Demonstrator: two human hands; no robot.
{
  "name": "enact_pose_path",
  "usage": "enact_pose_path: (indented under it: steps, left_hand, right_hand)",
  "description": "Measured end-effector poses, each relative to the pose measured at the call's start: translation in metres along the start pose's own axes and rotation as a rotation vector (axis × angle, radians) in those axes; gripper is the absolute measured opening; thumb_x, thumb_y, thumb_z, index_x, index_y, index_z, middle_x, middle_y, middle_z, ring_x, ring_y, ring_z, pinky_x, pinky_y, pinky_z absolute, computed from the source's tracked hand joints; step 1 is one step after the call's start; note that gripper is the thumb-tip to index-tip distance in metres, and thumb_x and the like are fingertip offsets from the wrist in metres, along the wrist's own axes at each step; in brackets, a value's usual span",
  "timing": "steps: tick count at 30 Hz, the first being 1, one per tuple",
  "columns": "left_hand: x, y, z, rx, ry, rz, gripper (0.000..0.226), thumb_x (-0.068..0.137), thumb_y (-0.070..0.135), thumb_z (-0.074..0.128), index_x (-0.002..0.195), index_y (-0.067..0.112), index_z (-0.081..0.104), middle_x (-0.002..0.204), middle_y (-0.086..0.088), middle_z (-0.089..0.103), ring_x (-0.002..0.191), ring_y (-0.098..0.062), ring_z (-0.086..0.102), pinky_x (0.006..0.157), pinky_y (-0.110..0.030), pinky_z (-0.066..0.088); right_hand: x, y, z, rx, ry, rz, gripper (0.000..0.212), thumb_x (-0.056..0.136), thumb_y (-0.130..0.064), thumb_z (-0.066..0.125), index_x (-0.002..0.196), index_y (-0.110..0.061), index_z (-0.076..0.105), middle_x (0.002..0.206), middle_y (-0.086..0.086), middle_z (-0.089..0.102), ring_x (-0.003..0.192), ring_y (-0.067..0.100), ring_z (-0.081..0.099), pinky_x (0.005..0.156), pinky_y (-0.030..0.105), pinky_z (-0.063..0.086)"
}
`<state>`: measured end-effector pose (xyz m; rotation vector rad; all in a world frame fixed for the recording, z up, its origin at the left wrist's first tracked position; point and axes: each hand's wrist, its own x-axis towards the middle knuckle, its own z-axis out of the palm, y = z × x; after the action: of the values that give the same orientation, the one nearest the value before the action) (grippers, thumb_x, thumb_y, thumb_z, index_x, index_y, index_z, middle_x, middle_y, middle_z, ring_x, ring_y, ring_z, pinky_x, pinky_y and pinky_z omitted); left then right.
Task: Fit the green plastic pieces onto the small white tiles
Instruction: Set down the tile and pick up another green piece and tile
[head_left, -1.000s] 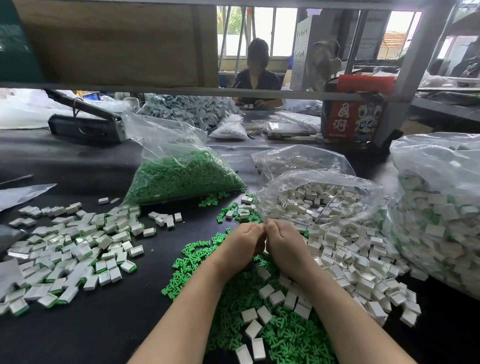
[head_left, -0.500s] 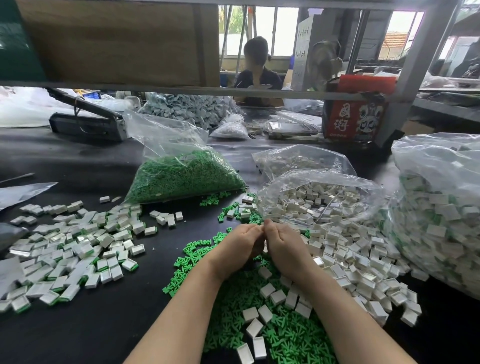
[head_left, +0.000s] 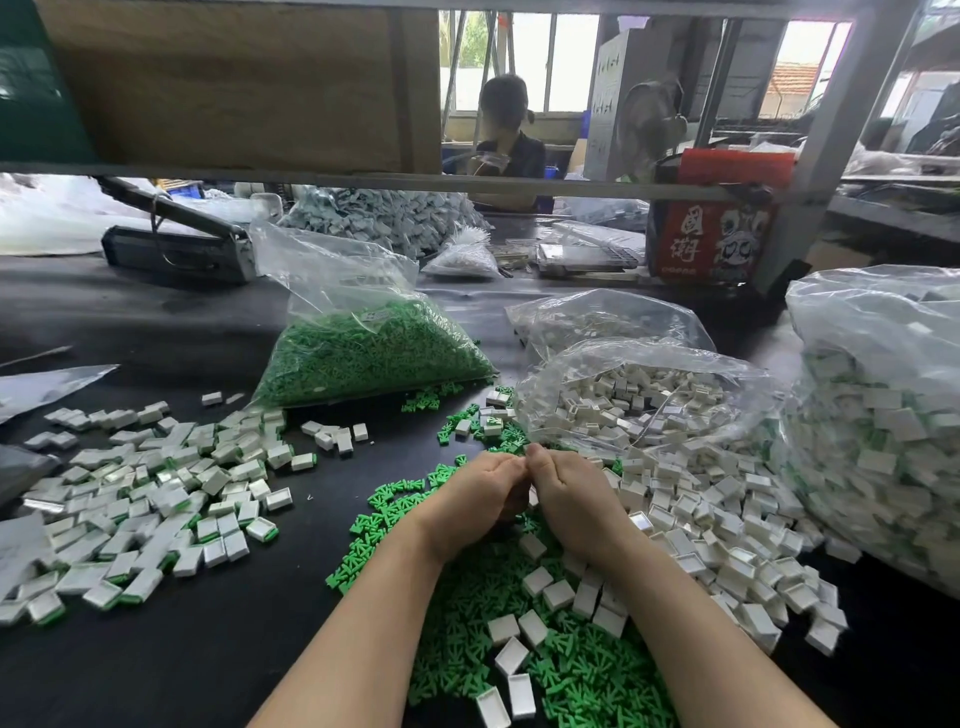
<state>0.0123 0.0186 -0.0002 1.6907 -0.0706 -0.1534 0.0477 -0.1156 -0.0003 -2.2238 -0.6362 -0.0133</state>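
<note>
Both hands meet fingertip to fingertip above the loose green pieces (head_left: 519, 597) near the worktop's front edge. The left hand (head_left: 475, 499) and right hand (head_left: 569, 499) each have a clenched grip; what they pinch is hidden, probably a green piece being pressed onto a white tile. White tiles (head_left: 691, 514) lie just right. Next, likely dropping the joined part onto the finished pile (head_left: 145, 493) at left.

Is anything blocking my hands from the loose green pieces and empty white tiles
Nothing visible does. The left hand and right hand meet directly above the loose green pieces, with the white tiles beside the right hand, uncovered.
</note>
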Motion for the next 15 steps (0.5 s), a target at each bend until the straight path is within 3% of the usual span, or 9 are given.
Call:
enact_pose_path:
  steps: [6, 9, 12, 15]
  left_hand:
    - [0.0, 0.001, 0.0, -0.035, -0.019, -0.016, 0.038, 0.095, 0.035, 0.042, 0.104, 0.002, 0.059, 0.092, -0.013, 0.047, 0.086, -0.025, 0.039, 0.078, -0.042, 0.032]
    - [0.002, -0.004, -0.003, -0.039, -0.015, -0.013, 0.031, 0.103, 0.028, 0.038, 0.093, 0.007, 0.058, 0.078, -0.009, 0.049, 0.07, -0.019, 0.043, 0.065, -0.029, 0.038]
    - [0.002, -0.002, -0.005, -0.111, -0.04, -0.019, 0.034, 0.098, 0.031, 0.038, 0.069, 0.02, 0.049, 0.056, 0.009, 0.037, 0.048, -0.007, 0.03, 0.047, -0.021, 0.024]
    - [0.003, 0.004, -0.009, -0.231, -0.084, -0.037, 0.032, 0.089, 0.036, 0.042, 0.059, 0.026, 0.035, 0.051, 0.01, 0.025, 0.044, -0.007, 0.016, 0.041, -0.021, 0.015]
  right_hand:
    - [0.001, 0.001, 0.0, 0.001, -0.01, -0.009, 0.049, 0.106, -0.033, 0.03, 0.062, -0.023, 0.049, 0.066, -0.004, 0.057, 0.065, 0.013, 0.052, 0.063, 0.033, 0.039]
    - [-0.001, 0.001, -0.001, -0.009, -0.013, -0.018, 0.047, 0.106, -0.033, 0.03, 0.064, -0.023, 0.05, 0.067, -0.005, 0.057, 0.066, 0.013, 0.052, 0.063, 0.033, 0.039]
    - [-0.001, -0.003, -0.007, -0.059, -0.034, -0.058, 0.043, 0.105, -0.035, 0.028, 0.072, -0.024, 0.053, 0.071, -0.007, 0.058, 0.07, 0.013, 0.054, 0.066, 0.035, 0.042]
    - [-0.001, -0.009, -0.014, -0.126, -0.018, -0.118, 0.036, 0.105, -0.038, 0.028, 0.074, -0.03, 0.045, 0.069, -0.009, 0.054, 0.069, 0.016, 0.053, 0.066, 0.037, 0.042]
